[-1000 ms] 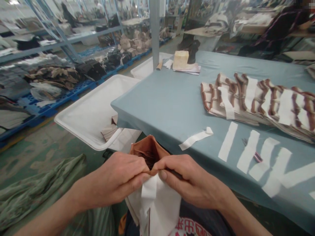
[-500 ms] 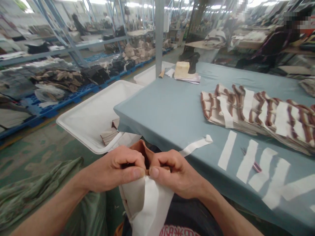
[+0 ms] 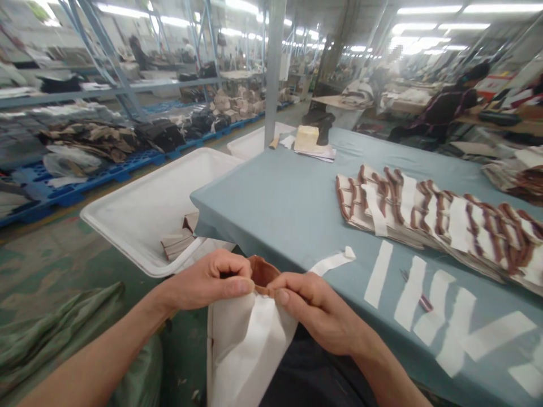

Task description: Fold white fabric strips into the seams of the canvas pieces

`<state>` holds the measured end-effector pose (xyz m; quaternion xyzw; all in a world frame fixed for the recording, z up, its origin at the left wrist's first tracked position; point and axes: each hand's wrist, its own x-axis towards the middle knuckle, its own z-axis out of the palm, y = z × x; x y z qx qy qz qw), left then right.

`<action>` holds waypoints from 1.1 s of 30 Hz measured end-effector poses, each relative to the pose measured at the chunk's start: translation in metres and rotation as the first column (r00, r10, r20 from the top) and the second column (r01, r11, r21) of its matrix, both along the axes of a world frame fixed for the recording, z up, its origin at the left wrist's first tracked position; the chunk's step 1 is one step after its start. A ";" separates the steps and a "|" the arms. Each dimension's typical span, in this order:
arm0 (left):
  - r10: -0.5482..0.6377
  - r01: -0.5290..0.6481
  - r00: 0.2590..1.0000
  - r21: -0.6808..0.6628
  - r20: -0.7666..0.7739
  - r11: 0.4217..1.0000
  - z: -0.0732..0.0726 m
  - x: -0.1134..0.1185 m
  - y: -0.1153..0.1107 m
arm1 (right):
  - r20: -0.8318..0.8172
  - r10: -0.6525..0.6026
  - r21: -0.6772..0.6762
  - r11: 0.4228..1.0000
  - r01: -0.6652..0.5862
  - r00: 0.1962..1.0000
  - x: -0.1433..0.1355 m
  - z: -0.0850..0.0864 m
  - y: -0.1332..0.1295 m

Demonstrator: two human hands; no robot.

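Observation:
Between my hands hangs a cream fabric piece with a brown rim (image 3: 229,330); its brown inner side shows at the open top. My left hand (image 3: 216,280) pinches the rim on the left, thumb on the near side. On the right, my right hand (image 3: 314,302) pinches the same rim, so a short stretch of edge lies between the thumbs. A white strip (image 3: 258,339) runs down the front of the piece from that edge. The piece's lower end is cut off by the frame.
A table with blue-grey cover (image 3: 263,209) bears a row of brown-edged cream pieces (image 3: 424,220), loose white strips (image 3: 409,291), small snips (image 3: 425,303) and a yellowish block (image 3: 306,138). A white tub (image 3: 127,209) stands left, beside green cloth (image 3: 80,339). A person sits far right.
My hands have drawn slightly apart along the rim, baring more of the brown edge between the thumbs. The view has tilted up a little, and the tabletop sits lower and further left.

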<state>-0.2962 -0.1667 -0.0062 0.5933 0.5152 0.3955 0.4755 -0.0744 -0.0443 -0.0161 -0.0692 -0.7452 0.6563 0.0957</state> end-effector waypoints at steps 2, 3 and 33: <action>-0.033 0.033 0.999 -0.004 -0.007 0.999 0.002 0.001 -0.002 | 0.042 0.029 0.061 0.998 -0.031 0.999 0.004 0.007 0.003; -0.048 0.047 0.999 -0.008 -0.019 0.999 0.004 0.001 -0.002 | 0.053 0.045 0.073 0.996 -0.049 0.998 0.004 0.010 0.004; -0.113 0.086 0.969 -0.130 -0.221 0.988 0.026 0.000 -0.009 | 0.059 -0.082 -0.078 0.993 0.086 0.995 -0.003 -0.041 0.029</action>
